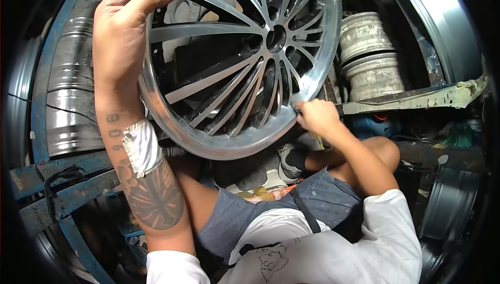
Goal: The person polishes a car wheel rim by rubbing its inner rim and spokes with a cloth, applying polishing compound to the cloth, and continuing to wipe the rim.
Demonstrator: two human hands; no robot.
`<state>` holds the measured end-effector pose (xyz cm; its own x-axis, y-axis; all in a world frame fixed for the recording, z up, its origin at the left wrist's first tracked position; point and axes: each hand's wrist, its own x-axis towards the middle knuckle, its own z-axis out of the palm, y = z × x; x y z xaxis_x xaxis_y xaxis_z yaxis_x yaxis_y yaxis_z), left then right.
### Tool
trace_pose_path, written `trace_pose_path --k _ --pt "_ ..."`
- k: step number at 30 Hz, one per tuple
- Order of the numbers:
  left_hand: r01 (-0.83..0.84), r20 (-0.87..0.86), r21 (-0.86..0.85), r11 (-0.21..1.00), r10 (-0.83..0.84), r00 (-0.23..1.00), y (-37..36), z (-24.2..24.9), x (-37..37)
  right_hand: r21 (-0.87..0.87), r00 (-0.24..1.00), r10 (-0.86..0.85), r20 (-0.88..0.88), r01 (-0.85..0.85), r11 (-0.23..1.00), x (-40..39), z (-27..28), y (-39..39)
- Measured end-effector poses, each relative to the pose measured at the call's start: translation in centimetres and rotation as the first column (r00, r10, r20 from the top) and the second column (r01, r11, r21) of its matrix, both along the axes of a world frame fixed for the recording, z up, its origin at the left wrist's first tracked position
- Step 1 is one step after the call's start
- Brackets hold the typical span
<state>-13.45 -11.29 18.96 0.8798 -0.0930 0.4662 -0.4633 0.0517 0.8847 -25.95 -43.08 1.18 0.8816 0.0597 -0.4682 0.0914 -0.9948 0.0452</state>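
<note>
A large multi-spoke alloy wheel [208, 30] stands tilted in front of me, its machined spoke face toward the camera. At its upper left edge, my left hand [122, 29] is closed on the outer lip, with the thumb over the front. My right hand [320, 119] is a closed fist against the lower right lip. A small dark bit shows at its fingertips, but I cannot make out what it is. The lip beside that hand looks bright and smooth. The wheel's back side is hidden.
Silver wheel barrels [75, 122] are stacked at left behind a blue metal frame [39, 102]. Scuffed rims [370, 36] sit on a rack at right, with tape along its bar [416, 102]. My shoe [290, 164] is below the wheel.
</note>
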Motion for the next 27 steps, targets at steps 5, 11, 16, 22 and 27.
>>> trace_pose_path --k 5,11,16,22,27 --pt "0.01 0.01 0.011 1.0 -0.01 1.0 -0.2 -0.1 -0.2 -0.051 0.996 -0.014 0.091 0.019 0.999 0.8 -0.7 -0.7" --pt "-0.001 -0.009 0.005 1.0 0.001 1.0 -0.5 -0.1 -0.7 0.03 0.993 -0.091 0.078 0.089 0.996 2.1 -0.1 -1.7" --pt "0.078 -0.086 0.037 0.996 -0.075 0.993 0.6 0.5 -0.1 0.078 0.991 -0.083 0.108 0.075 0.994 1.8 -0.5 -1.5" --pt "0.067 -0.031 -0.043 0.997 -0.069 0.997 -0.2 -0.1 -0.5 0.057 0.998 -0.035 0.052 0.032 0.998 1.9 -0.8 -1.3" --pt "0.077 0.039 -0.022 0.997 -0.076 0.996 -0.5 -0.4 -0.5 -0.065 0.998 0.031 -0.055 -0.035 0.997 1.9 -0.3 0.7"
